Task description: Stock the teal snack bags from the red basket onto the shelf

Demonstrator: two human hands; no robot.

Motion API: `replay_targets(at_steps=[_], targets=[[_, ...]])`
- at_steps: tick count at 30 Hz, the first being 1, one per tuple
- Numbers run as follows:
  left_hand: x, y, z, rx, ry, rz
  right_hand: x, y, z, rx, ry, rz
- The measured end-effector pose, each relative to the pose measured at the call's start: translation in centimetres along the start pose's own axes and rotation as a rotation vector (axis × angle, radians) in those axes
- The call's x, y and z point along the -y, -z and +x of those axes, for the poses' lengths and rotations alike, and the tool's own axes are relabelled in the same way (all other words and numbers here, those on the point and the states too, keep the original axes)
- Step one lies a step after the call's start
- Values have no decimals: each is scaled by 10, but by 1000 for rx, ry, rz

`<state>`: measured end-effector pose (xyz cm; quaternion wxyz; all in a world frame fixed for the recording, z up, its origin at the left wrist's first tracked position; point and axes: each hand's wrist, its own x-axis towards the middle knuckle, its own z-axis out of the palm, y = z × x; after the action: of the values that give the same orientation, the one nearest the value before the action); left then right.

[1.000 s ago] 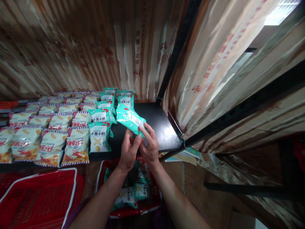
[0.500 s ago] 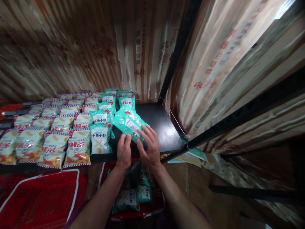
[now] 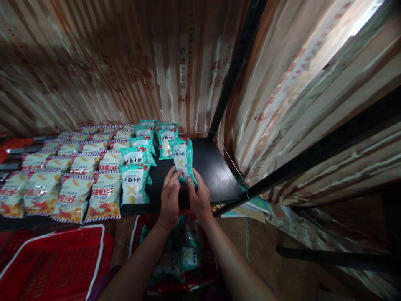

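Observation:
Between my two hands a teal snack bag (image 3: 181, 158) stands upright over the black shelf (image 3: 216, 167), its white printed front with a yellow cross toward me. My left hand (image 3: 171, 196) grips its lower left edge, and my right hand (image 3: 199, 196) holds the lower right corner. Just behind it is another teal bag (image 3: 166, 143). To the left, a column of similar teal bags (image 3: 133, 184) runs from the shelf's front edge toward the back.
Rows of white and red snack bags (image 3: 103, 192) fill the shelf's left part. Below are a red basket (image 3: 53, 263) and another red basket (image 3: 208, 274) holding teal bags. Black metal posts (image 3: 233, 75) and striped sheeting (image 3: 175, 54) surround the shelf.
The bag in my hands has turned from its patterned back, lying tilted, to upright with its front showing. It has moved slightly right, uncovering the bag behind.

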<state>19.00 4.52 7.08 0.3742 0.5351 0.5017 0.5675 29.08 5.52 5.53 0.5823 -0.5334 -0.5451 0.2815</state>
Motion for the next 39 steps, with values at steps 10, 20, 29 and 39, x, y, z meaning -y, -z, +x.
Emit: replay_targets(at_steps=[10, 20, 29, 39], targets=[[19, 4, 7, -19, 97, 58, -10, -3, 9, 11, -405, 557], [9, 10, 10, -108, 124, 104, -13, 1, 8, 41, -336, 454], [14, 0, 5, -119, -4, 126, -27, 3, 10, -25, -271, 335], [26, -4, 12, -111, -146, 279, -16, -1, 31, -21, -247, 310]])
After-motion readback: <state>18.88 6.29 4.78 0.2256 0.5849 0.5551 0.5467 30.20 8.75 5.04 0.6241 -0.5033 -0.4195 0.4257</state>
